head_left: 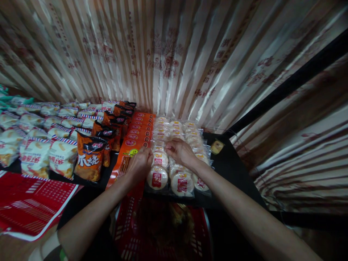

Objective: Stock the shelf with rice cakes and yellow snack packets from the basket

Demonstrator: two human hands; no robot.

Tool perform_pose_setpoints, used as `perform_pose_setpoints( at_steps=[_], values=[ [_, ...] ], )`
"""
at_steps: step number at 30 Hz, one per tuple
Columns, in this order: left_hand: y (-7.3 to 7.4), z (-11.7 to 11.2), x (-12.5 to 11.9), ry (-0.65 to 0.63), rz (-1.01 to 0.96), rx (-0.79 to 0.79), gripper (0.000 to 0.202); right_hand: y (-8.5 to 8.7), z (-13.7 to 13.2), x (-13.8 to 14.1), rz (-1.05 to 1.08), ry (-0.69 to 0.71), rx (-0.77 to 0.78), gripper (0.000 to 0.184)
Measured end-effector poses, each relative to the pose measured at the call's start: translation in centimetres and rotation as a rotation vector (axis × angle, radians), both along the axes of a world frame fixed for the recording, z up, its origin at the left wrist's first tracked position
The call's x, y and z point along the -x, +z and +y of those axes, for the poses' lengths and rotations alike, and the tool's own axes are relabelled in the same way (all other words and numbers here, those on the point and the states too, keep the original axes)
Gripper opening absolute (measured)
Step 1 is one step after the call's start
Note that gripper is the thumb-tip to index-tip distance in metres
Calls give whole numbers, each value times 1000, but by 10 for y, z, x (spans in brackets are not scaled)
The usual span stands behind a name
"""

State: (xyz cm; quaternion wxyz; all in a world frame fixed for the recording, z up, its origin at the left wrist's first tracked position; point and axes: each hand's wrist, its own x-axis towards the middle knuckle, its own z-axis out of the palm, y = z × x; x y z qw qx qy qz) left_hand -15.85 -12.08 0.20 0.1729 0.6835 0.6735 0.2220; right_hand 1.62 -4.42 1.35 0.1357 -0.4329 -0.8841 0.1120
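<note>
The round cake packets [176, 159] lie in three close rows on the black shelf [231, 166], each clear wrapper holding one pale cake with a red label. Both hands are down on this block, near its front end. The left hand [140, 163] sits at the block's left edge with its fingers curled in against the front packets; the right hand [181, 152] rests palm-down on the middle row with its fingers bent. The hands are close together but not touching, and I cannot tell whether either one actually grips a wrapper.

Just left of the block, touching its edge, runs a line of orange boxes [137, 136]; further left stand dark orange snack bags [89, 156], then white snack bags [36, 156] in packed ranks. Right of the block a lone small packet [217, 146] lies on bare shelf, the widest open room in view, reaching out to the shelf's right edge.

In front of the block, below the shelf's front edge, a red basket [130, 224] sits between the forearms; something yellowish lies in it, perhaps more packets, too dim to name. Left of the basket lies a red sheet [32, 203]; behind the block a striped curtain [174, 54] closes the back.
</note>
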Motion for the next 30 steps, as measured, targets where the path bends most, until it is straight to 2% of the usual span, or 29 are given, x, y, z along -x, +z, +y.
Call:
perform_pose_setpoints(
  at_steps=[11,18,24,30],
  values=[
    [-8,-1,6,-114,-115,104,13,2,-1,1,5,0,5,13],
    [-12,1,-1,-25,-105,19,15,-2,0,0,55,11,-5,11],
    [-14,-1,-6,-35,35,-62,18,-6,-4,-7,166,38,-53,9],
    [-17,-1,-8,-10,68,-103,16,4,-21,-8,15,150,-62,16]
  ],
)
